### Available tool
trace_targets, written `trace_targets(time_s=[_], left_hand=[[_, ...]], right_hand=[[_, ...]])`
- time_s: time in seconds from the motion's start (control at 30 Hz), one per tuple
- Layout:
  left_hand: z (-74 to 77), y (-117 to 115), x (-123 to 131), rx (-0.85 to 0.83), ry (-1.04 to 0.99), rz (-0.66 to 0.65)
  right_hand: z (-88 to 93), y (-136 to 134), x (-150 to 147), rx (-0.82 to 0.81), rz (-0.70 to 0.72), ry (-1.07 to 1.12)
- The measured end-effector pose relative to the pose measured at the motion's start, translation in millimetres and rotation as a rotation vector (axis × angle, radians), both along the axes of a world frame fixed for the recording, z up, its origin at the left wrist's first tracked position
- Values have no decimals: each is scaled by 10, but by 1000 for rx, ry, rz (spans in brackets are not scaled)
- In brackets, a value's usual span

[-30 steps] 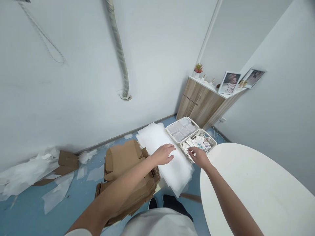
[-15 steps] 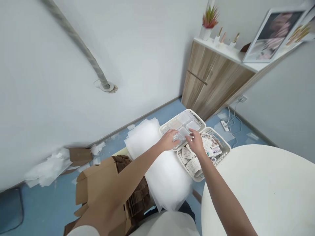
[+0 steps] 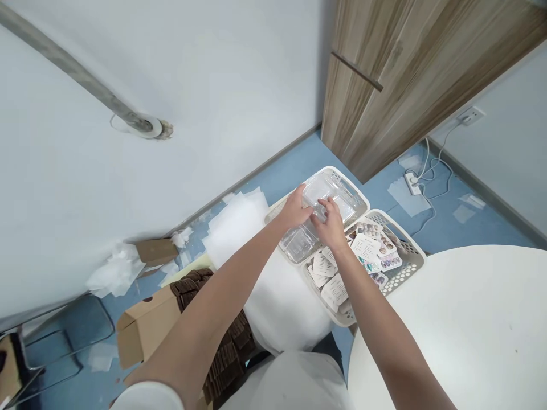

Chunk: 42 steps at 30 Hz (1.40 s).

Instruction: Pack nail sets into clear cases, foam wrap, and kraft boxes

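Clear plastic boxes [image 3: 298, 243] lie in a white basket [image 3: 362, 196] in front of me. My left hand [image 3: 296, 210] reaches in from the left, its fingers and thumb on the edge of a clear box. From the right, my right hand [image 3: 330, 226] curls its thumb and fingers on the clear plastic, close to my left thumb. The transparent edges under the fingertips are hard to make out. Below my right wrist is a second white basket [image 3: 408, 277] of white printed cards [image 3: 334, 291] and packs with round coloured pieces [image 3: 390, 261].
A pile of white sheets [image 3: 282, 304] lies near me, beside a cardboard box [image 3: 156, 319] with brown folded pieces [image 3: 226, 356]. At right is a white round table [image 3: 465, 324]. A wooden cabinet [image 3: 363, 108], power strip [image 3: 412, 183] and cables stand beyond.
My view has tilted down and turned. Both hands have come closer together on the clear boxes; the fingers were more spread before.
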State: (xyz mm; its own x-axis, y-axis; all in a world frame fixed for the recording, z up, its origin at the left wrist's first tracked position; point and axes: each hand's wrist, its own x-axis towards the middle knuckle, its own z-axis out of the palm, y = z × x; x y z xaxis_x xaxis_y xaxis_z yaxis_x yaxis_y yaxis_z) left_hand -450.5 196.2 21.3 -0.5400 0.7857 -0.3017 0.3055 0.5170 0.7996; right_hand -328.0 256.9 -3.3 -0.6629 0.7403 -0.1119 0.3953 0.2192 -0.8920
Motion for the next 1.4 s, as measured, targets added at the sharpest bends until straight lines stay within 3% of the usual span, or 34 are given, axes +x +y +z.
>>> trace_targets(time_s=[0.2,0.33,0.53,0.73,0.97,1.03,1.17,1.3,1.4], left_hand=[[-21,-90,84,64,-139,144],[89,-226,170,93,-184,237],[252,-581,381,158,-149,262],[374,-1104,784,274,-329,316],[558,-2008,1348,295,-517,395],[588,-2243,1525,301,-604,364],[629,-2597,1907,238,-753,168],[677,-2812,2237,155,-808,-60],[696,-2886,2440,109,-739,-191]], right_hand=[[51,-153,-27,-129,-36,88],[184,-257,46,-145,-59,136],[434,-614,276,-88,-118,185],[679,-1226,716,-59,-226,263],[890,-2185,1342,-169,-325,269],[922,-2434,1524,-188,-346,282],[953,-2756,1924,-160,-417,298],[1019,-2931,2402,-128,-556,270],[1077,-3031,2759,-145,-568,249]])
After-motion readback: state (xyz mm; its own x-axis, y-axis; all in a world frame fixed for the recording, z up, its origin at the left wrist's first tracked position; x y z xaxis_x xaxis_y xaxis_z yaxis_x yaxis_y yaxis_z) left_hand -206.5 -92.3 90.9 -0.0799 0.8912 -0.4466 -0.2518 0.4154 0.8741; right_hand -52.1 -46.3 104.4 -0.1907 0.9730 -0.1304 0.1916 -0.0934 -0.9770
